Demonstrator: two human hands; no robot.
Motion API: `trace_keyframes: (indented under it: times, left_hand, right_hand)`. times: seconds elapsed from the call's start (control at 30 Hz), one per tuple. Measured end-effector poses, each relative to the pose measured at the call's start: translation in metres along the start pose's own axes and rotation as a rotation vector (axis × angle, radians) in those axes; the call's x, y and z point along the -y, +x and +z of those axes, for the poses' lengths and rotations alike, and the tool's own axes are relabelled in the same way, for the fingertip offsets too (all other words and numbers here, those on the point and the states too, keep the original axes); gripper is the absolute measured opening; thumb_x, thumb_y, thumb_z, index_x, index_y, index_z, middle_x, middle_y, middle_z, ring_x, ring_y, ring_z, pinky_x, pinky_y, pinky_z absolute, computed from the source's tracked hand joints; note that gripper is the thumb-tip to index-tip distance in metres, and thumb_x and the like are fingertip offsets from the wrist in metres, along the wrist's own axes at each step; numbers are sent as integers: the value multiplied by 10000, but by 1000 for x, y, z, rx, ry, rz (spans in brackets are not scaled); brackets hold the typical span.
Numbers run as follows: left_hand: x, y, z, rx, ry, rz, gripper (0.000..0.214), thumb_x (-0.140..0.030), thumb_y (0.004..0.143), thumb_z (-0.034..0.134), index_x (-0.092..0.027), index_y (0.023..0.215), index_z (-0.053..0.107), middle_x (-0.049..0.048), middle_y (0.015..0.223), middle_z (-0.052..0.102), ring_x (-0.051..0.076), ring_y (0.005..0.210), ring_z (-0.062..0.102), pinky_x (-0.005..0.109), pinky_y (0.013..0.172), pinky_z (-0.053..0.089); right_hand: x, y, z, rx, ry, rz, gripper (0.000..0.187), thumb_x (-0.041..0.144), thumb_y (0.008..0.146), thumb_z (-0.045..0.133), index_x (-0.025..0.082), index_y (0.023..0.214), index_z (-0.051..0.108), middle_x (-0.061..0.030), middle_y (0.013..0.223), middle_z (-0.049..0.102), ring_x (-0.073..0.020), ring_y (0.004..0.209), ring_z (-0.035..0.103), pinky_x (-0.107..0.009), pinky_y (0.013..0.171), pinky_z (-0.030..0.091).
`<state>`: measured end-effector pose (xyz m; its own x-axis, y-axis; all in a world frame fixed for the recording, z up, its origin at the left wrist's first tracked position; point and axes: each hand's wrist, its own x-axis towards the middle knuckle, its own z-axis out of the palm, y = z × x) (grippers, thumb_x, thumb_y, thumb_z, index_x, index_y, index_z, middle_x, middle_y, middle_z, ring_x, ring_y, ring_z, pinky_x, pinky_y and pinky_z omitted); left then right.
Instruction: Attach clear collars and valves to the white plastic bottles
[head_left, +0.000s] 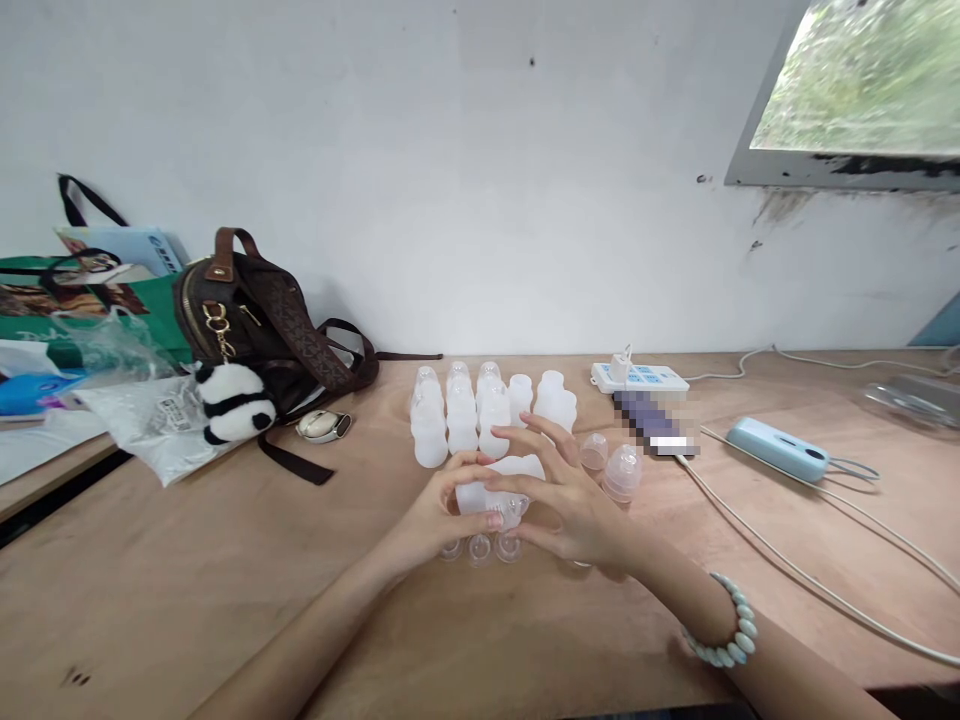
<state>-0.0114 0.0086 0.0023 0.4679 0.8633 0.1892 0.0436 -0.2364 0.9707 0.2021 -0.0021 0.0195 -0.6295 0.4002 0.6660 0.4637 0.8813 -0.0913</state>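
Note:
Both my hands meet over a translucent white plastic bottle [501, 481] held on its side just above the wooden table [225, 600]. My left hand [439, 515] curls round the bottle's left end. My right hand [570, 500], with a pale bead bracelet [724, 635] on the wrist, pinches a small clear cap [514, 510] at the bottle's lower edge, other fingers spread. Several upright white bottles [480, 415] stand in a cluster behind. Small clear caps [480, 548] lie under my hands. Two pinkish domed caps [611, 465] sit to the right.
A brown handbag [255, 320] with a panda plush [229, 400] sits at the left, beside plastic bags [142, 420] and a green bag. A white power strip [637, 377], a blue device [776, 448] and white cables [810, 575] lie on the right. A window is at the upper right.

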Motion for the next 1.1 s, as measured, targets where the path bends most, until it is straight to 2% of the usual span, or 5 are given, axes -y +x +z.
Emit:
trace_keyframes:
  times: [0.17, 0.33, 0.57, 0.83, 1.1]
  left_hand:
    - [-1, 0, 2, 19, -89, -19, 529, -617, 688, 756, -200, 1011, 723, 91, 1209, 510, 232, 937, 598, 325, 761, 535]
    - [-12, 1, 1, -245, -186, -116, 381, -480, 753, 740, -206, 997, 635, 34, 985, 623, 177, 803, 588, 250, 613, 528]
    - [-10, 2, -1, -335, -385, -156, 319, -444, 778, 712, -179, 925, 611, 21, 926, 604, 130, 729, 539, 184, 491, 476]
    - [-11, 1, 1, -331, -320, -217, 371, -509, 759, 686, -164, 860, 592, 26, 842, 589, 140, 680, 547, 183, 436, 414]
    - [-15, -3, 3, -318, 75, 65, 228, -368, 785, 664, -198, 911, 580, 22, 971, 608, 194, 885, 583, 279, 770, 478]
  right_hand:
    - [-4, 0, -4, -106, 143, 88, 328, 373, 825, 728, 243, 1116, 651, -111, 1404, 477, -340, 1356, 362, -546, 1092, 371]
    - [-21, -3, -13, -383, 216, 415, 343, 325, 854, 693, 268, 1181, 608, -98, 1156, 622, -280, 1093, 596, -463, 924, 505]
    - [-27, -6, -7, -175, 297, 289, 343, 239, 853, 695, 264, 1179, 593, -81, 1142, 656, -247, 1074, 626, -417, 910, 535]
    - [-16, -4, 3, -159, 300, 127, 267, 163, 924, 568, 249, 1176, 590, -105, 1168, 635, -228, 1095, 626, -418, 938, 526]
    - [-19, -6, 11, -88, 512, 635, 257, 427, 902, 599, 194, 809, 656, -22, 687, 666, -171, 615, 595, -292, 570, 468]
